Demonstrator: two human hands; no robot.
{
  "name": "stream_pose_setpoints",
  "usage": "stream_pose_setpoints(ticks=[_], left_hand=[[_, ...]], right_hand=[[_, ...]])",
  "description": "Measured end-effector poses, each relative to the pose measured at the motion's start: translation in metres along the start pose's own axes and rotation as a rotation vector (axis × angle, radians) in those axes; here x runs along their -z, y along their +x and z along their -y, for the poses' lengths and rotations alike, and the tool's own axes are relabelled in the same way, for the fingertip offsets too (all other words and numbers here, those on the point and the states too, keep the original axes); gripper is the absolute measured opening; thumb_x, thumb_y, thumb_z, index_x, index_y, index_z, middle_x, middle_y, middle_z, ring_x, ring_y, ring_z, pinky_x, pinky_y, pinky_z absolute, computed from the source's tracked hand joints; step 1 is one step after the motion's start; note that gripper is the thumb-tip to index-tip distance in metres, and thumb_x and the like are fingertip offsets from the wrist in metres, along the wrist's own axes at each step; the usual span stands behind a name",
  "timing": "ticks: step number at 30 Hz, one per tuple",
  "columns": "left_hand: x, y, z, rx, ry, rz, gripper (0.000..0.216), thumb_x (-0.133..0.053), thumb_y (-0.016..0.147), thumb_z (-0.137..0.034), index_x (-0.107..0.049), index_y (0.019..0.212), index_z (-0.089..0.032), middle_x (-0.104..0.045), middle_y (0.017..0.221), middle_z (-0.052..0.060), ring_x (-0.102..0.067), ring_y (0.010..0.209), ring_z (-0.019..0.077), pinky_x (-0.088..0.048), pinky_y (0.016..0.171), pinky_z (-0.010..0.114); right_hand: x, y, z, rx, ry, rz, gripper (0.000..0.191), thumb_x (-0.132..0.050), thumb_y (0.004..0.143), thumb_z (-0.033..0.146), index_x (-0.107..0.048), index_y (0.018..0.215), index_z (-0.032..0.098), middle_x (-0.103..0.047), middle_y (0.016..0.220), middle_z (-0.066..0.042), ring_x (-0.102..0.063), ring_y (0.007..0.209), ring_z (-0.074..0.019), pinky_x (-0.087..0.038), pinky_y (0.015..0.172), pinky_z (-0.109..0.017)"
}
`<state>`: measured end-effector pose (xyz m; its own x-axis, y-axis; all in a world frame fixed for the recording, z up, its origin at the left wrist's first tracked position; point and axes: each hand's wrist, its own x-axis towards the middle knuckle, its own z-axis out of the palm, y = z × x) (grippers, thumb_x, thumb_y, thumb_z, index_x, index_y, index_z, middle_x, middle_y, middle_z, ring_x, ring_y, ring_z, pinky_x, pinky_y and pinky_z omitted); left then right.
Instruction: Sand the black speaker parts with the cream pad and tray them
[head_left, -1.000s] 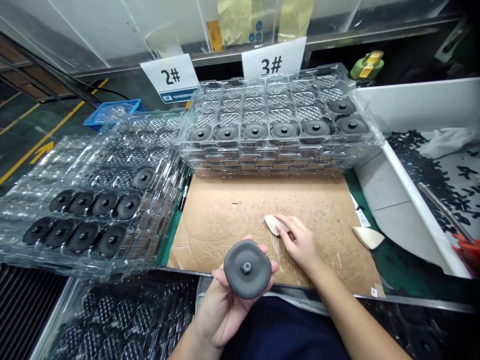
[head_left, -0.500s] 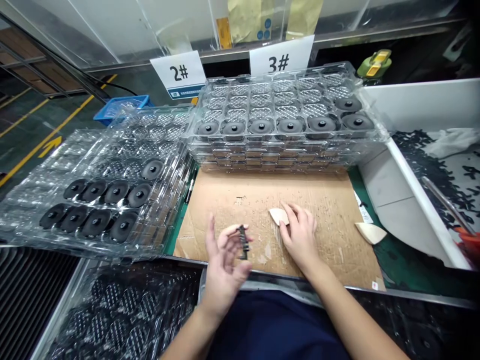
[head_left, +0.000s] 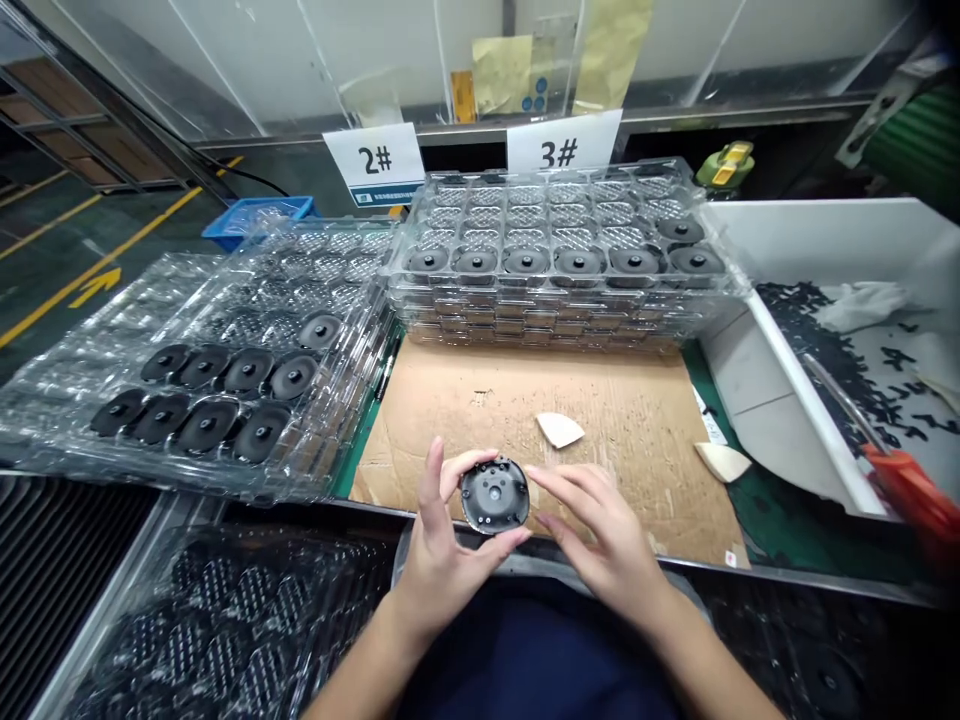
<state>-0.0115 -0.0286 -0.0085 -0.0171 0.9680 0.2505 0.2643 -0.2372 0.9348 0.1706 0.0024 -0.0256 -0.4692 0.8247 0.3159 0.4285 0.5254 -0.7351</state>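
Observation:
My left hand (head_left: 446,540) holds a round black plastic part (head_left: 495,495) by its edge, thumb at the bottom and fingers at the top. The part's inner face is turned up toward me, showing small posts and holes. Beside its right edge is my right hand (head_left: 592,520), its thumb and index finger apart; whether a fingertip touches the rim I cannot tell. A pale wedge-shaped piece (head_left: 559,430) lies on the cardboard sheet (head_left: 450,365) beyond my hands.
A second pale wedge (head_left: 722,461) lies at the cardboard's right edge. Stacked clear trays (head_left: 570,300) with black round parts stand at the back, more clear trays (head_left: 330,420) at left. On the right are a white bin (head_left: 780,370) of small black pieces and a red-handled tool (head_left: 907,490).
The black part has turned from edge-on to face-up in my left hand. My right hand has let go of the pale wedge and come back beside the part.

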Motion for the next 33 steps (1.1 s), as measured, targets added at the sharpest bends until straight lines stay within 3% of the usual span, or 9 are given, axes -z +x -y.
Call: stream_pose_setpoints(ticks=[5, 8, 10, 13, 17, 22, 26, 30, 33], left_hand=[[0.008, -0.013, 0.001, 0.039, -0.004, 0.029, 0.102, -0.071, 0.068, -0.015, -0.001, 0.139, -0.035, -0.050, 0.125, 0.006, -0.046, 0.116, 0.0211, -0.031, 0.101, 0.039], [0.013, -0.020, 0.001, 0.254, -0.186, 0.123, 0.068, -0.071, 0.069, -0.030, -0.040, 0.129, -0.028, -0.059, 0.115, 0.005, -0.052, 0.107, 0.0214, -0.038, 0.094, 0.033], [0.014, -0.027, 0.000, 0.356, -0.262, 0.161, 0.032, -0.062, 0.076, -0.041, -0.064, 0.097, -0.017, -0.067, 0.088, 0.006, -0.060, 0.083, 0.0186, -0.046, 0.075, 0.028], [0.017, -0.042, -0.002, 0.390, -0.283, 0.136, 0.043, -0.051, 0.080, -0.048, -0.066, 0.066, -0.011, -0.062, 0.057, 0.004, -0.053, 0.053, 0.0123, -0.041, 0.053, 0.023], [0.025, -0.067, -0.001, 0.386, -0.250, 0.086, 0.040, -0.055, 0.079, -0.046, -0.068, 0.065, -0.010, -0.064, 0.056, 0.004, -0.053, 0.051, 0.0118, -0.040, 0.049, 0.021], [0.057, -0.101, 0.013, 0.380, -0.009, -0.139, 0.025, -0.059, 0.079, -0.034, -0.069, 0.069, -0.014, -0.069, 0.068, 0.003, -0.063, 0.067, 0.0150, -0.048, 0.064, 0.024], [0.109, -0.139, 0.041, 0.445, 0.338, -0.424, 0.018, -0.055, 0.083, -0.030, -0.066, 0.085, -0.016, -0.068, 0.098, 0.006, -0.060, 0.096, 0.0184, -0.043, 0.091, 0.042], [0.159, -0.177, 0.080, 0.580, 0.678, -0.627, 0.021, -0.053, 0.084, -0.031, -0.061, 0.096, -0.015, -0.058, 0.114, 0.008, -0.051, 0.110, 0.0234, -0.038, 0.095, 0.050], [0.174, -0.194, 0.108, 0.641, 0.822, -0.664, 0.024, -0.054, 0.084, -0.030, -0.058, 0.104, -0.016, -0.057, 0.115, 0.008, -0.053, 0.106, 0.0232, -0.042, 0.091, 0.048]], right_hand=[[-0.001, -0.003, 0.014, 0.091, -0.024, 0.062, 0.037, -0.050, 0.090, 0.023, -0.047, 0.127, 0.025, -0.054, 0.108, -0.007, -0.049, 0.098, -0.0209, -0.041, 0.082, -0.037], [-0.003, -0.007, 0.023, 0.102, -0.013, -0.002, 0.021, -0.049, 0.091, 0.030, -0.060, 0.107, 0.023, -0.058, 0.086, -0.005, -0.053, 0.078, -0.0183, -0.042, 0.069, -0.032], [-0.004, -0.012, 0.031, 0.080, 0.002, -0.062, 0.020, -0.045, 0.093, 0.027, -0.061, 0.085, 0.019, -0.053, 0.066, -0.001, -0.049, 0.062, -0.0150, -0.038, 0.058, -0.027], [-0.004, -0.021, 0.043, 0.086, -0.024, -0.084, 0.031, -0.042, 0.093, 0.023, -0.051, 0.064, 0.018, -0.044, 0.054, 0.001, -0.043, 0.051, -0.0125, -0.033, 0.050, -0.024], [-0.009, -0.034, 0.037, 0.059, -0.094, 0.054, 0.039, -0.039, 0.094, 0.037, -0.050, 0.060, 0.020, -0.048, 0.054, 0.000, -0.049, 0.051, -0.0138, -0.037, 0.051, -0.023], [-0.025, -0.036, -0.026, -0.022, -0.234, 0.316, 0.033, -0.040, 0.088, 0.048, -0.064, 0.090, 0.026, -0.065, 0.085, -0.004, -0.060, 0.080, -0.0211, -0.047, 0.070, -0.029], [-0.043, -0.035, -0.076, -0.141, -0.337, 0.355, 0.041, -0.039, 0.080, 0.055, -0.064, 0.092, 0.025, -0.063, 0.087, -0.007, -0.063, 0.076, -0.0229, -0.049, 0.061, -0.032], [-0.048, -0.037, -0.086, -0.176, -0.402, 0.343, 0.043, -0.039, 0.077, 0.057, -0.062, 0.093, 0.024, -0.060, 0.083, -0.007, -0.062, 0.072, -0.0233, -0.049, 0.060, -0.034], [-0.048, -0.036, -0.081, -0.193, -0.445, 0.361, 0.043, -0.036, 0.077, 0.056, -0.060, 0.093, 0.024, -0.059, 0.084, -0.007, -0.062, 0.075, -0.0242, -0.048, 0.062, -0.036]])
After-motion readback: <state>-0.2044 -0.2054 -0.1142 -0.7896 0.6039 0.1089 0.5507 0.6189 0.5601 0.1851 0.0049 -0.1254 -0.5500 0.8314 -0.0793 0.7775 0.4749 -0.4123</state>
